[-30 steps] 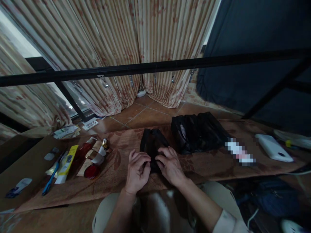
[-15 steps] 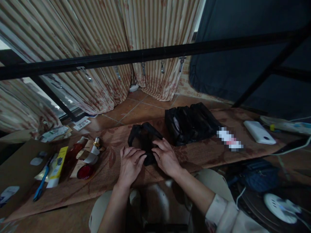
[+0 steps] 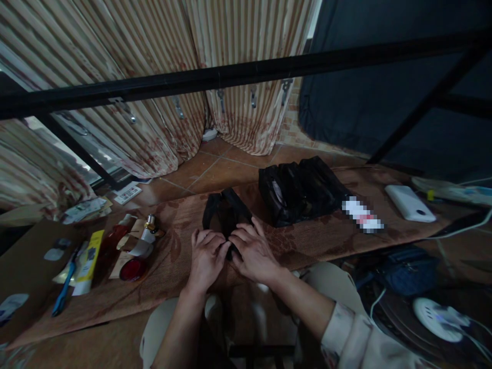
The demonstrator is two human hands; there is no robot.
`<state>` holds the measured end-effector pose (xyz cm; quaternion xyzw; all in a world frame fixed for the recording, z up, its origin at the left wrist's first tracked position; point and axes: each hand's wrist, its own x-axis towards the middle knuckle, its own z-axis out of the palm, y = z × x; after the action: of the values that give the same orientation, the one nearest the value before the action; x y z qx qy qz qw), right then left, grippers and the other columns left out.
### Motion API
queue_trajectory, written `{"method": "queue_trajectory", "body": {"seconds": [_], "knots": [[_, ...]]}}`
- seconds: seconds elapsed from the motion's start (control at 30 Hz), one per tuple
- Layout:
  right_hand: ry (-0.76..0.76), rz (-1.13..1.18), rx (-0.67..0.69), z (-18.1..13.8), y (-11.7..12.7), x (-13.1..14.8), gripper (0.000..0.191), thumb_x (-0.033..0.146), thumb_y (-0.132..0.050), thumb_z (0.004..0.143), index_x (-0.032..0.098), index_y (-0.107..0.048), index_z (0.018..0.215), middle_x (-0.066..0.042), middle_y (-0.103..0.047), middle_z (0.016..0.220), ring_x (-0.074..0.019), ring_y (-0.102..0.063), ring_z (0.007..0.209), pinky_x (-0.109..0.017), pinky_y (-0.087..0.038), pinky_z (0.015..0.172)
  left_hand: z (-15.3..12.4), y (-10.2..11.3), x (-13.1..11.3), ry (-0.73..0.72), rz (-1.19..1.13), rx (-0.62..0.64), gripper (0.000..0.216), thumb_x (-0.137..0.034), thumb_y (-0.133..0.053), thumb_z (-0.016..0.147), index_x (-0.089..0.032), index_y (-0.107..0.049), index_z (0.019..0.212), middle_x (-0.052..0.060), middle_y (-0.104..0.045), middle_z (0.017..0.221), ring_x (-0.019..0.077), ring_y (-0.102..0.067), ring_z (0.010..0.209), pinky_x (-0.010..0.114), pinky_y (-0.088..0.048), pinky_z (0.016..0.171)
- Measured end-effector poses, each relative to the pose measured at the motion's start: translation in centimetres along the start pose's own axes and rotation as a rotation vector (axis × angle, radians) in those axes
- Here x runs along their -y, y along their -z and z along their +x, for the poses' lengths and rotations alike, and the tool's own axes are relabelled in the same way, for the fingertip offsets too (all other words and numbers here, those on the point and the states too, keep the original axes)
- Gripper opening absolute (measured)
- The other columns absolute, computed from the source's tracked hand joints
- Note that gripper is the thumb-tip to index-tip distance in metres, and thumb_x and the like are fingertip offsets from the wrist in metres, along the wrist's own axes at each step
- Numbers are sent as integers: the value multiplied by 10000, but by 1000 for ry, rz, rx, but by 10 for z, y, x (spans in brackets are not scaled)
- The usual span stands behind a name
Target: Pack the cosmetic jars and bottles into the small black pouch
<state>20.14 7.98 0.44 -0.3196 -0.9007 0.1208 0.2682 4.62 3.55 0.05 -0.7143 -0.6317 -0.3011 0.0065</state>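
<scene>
A small black pouch (image 3: 227, 211), dark and see-through in its middle with thicker edges, rests on the cloth-covered bench in front of me. My left hand (image 3: 207, 259) grips its near edge from the left, fingers bent and thumb pressed in. From the right, my right hand (image 3: 254, 252) pinches the same near edge, and the two hands almost touch. What the fingertips hold between them is partly hidden. To the right stands a larger black bag (image 3: 303, 189) with several upright sections, one with something pale inside.
On the left lie a yellow tube (image 3: 90, 259), a blue toothbrush (image 3: 64, 289), a red-lidded jar (image 3: 133, 269), bottles and a cardboard box (image 3: 33, 266). A white power bank (image 3: 410, 203) lies on the right. A black metal rail (image 3: 246, 72) crosses beyond the bench.
My right hand has moved left along the pouch's near edge, closer to my left hand. The pouch's opening looks narrower. The camera view has shifted slightly.
</scene>
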Motion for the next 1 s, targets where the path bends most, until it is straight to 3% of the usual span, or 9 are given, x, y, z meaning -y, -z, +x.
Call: {"method": "queue_trajectory", "body": {"seconds": [0.1,0.23,0.37,0.67,1.0], "knots": [[-18,-6,-15,1,-1,-4,129,261,-554,832,210,-643,910,-31,-647,921,-221,-488,1053,-502,-149,1101,0,-1,-1,5,-41,-4,127,-296,-536,840,-219,-611,773,20,-658,873,190,-523,915,428,-308,968],[-46,-13,-31,1,-2,-10,138,279,-532,863,226,-631,782,0,-639,817,-187,-500,973,-471,-160,1094,0,-1,0,10,-104,-1,116,-323,-571,821,-226,-618,863,28,-658,928,197,-519,963,412,-339,947],[-46,3,-33,1,-2,-11,115,276,-553,852,233,-624,771,18,-627,775,-178,-493,946,-466,-153,1091,1,2,2,14,-137,-3,122,-316,-581,816,-235,-620,897,21,-659,949,190,-523,980,398,-341,950],[-56,5,-54,0,-3,-7,112,291,-551,851,241,-649,829,5,-636,796,-178,-494,928,-459,-151,1092,2,5,0,15,-156,75,131,-281,-521,857,-219,-595,768,4,-644,809,168,-534,880,385,-332,935],[-62,69,-67,1,-3,-12,103,272,-573,843,250,-657,788,24,-638,755,-163,-499,907,-453,-144,1083,2,9,2,-15,-199,50,108,-258,-534,852,-235,-611,924,15,-658,925,173,-535,955,387,-339,949]]}}
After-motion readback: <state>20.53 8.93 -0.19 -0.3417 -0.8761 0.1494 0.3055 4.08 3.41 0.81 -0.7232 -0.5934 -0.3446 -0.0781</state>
